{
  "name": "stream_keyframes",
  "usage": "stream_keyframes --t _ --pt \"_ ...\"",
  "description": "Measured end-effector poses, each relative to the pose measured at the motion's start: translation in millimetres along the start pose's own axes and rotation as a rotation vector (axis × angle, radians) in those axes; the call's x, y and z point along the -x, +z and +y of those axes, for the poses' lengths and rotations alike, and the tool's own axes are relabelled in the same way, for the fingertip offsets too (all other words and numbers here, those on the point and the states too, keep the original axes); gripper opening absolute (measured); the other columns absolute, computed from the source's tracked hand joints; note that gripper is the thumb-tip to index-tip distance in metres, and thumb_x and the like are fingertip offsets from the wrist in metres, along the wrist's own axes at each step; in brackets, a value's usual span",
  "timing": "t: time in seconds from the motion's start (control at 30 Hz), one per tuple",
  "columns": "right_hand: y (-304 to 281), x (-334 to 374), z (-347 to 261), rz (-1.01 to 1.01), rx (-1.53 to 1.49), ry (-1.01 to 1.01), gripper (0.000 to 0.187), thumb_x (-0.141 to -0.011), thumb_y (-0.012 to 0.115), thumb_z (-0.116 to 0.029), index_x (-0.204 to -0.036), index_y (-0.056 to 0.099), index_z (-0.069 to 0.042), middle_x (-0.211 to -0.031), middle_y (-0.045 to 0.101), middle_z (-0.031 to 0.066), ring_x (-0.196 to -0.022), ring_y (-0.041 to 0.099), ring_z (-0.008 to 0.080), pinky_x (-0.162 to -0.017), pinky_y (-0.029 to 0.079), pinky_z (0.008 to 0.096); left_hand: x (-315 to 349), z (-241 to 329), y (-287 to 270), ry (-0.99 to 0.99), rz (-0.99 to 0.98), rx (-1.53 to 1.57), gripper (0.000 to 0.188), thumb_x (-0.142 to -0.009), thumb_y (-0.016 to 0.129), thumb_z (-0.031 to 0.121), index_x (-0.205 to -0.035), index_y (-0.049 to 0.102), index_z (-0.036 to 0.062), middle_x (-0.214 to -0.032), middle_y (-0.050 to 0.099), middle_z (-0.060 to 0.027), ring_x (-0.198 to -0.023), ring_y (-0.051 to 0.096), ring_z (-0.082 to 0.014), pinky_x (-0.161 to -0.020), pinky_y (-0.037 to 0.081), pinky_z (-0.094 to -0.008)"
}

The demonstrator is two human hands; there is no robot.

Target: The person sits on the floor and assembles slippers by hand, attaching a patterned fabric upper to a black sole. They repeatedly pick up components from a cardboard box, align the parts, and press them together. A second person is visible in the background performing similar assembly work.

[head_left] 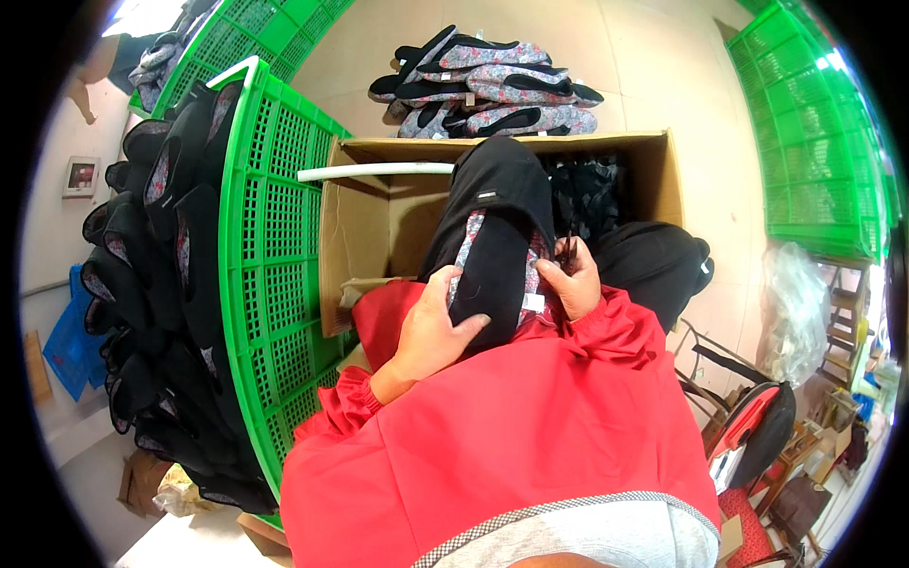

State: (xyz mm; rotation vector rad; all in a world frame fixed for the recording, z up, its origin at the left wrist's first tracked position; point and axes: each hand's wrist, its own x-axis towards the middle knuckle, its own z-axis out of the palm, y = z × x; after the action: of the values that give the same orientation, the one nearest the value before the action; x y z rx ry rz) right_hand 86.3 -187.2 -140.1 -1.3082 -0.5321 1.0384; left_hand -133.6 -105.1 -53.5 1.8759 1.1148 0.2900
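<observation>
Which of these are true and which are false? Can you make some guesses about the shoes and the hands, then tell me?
1. Both hands hold one black slipper with a flowery lining. True: the left hand grips its near end and the right hand pinches its edge.
2. The big crate on the person's left is blue. False: it is green, with black slippers along its side.
3. A brown cardboard box stands open in front of the person. True.
4. The pile of slippers beyond the box lies inside a crate. False: it lies on the bare floor.
5. The person's sleeves are yellow. False: they are red.
</observation>
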Motion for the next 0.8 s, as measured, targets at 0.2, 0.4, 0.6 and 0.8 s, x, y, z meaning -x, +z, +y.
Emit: stream_keyframes --t 0.2,0.4,0.6,0.8 --pt "-33 -6 -35 0.239 -0.137 -0.059 0.007 -0.097 0.054 -0.014 -0.094 0.05 -0.01 -0.078 0.061 0.0043 -0.053 0.052 0.0064 -0.045 0.036 0.0171 -37 -17 -41 -0.135 -0.247 0.838 0.051 -0.075 0.062 -0.015 -0.124 0.053 -0.0025 -0.118 0.061 -0.0088 -0.109 0.059 -0.0168 -0.098 0.044 -0.0287" --pt "-45 -24 -63 0.123 -0.168 -0.171 0.012 -0.094 0.057 -0.008 -0.105 0.052 -0.008 -0.085 0.063 0.0069 -0.057 0.053 0.0072 -0.046 0.038 0.0168 -91 7 -68 0.189 -0.637 0.181 0.042 -0.074 0.063 -0.008 -0.114 0.065 0.0028 -0.106 0.068 -0.0071 -0.098 0.062 -0.0134 -0.088 0.047 -0.0266" --pt "-6 -24 -46 -0.294 -0.106 -0.048 0.023 -0.094 0.059 -0.006 -0.115 0.051 -0.004 -0.09 0.064 0.0064 -0.067 0.056 0.0077 -0.062 0.046 0.0217 -106 9 -31 0.502 -0.488 -0.047 0.032 -0.072 0.07 0.001 -0.104 0.07 0.007 -0.095 0.067 -0.0108 -0.091 0.063 -0.0301 -0.082 0.05 -0.0375" --pt "-2 -16 -39 -0.435 0.073 0.058 0.03 -0.096 0.058 -0.017 -0.121 0.047 -0.006 -0.094 0.063 0.0049 -0.066 0.051 0.0054 -0.062 0.044 0.0197 -93 6 -20 0.596 -0.281 -0.184 0.021 -0.072 0.075 0.008 -0.093 0.073 0.0073 -0.087 0.062 -0.0061 -0.083 0.062 -0.0266 -0.075 0.05 -0.0373"
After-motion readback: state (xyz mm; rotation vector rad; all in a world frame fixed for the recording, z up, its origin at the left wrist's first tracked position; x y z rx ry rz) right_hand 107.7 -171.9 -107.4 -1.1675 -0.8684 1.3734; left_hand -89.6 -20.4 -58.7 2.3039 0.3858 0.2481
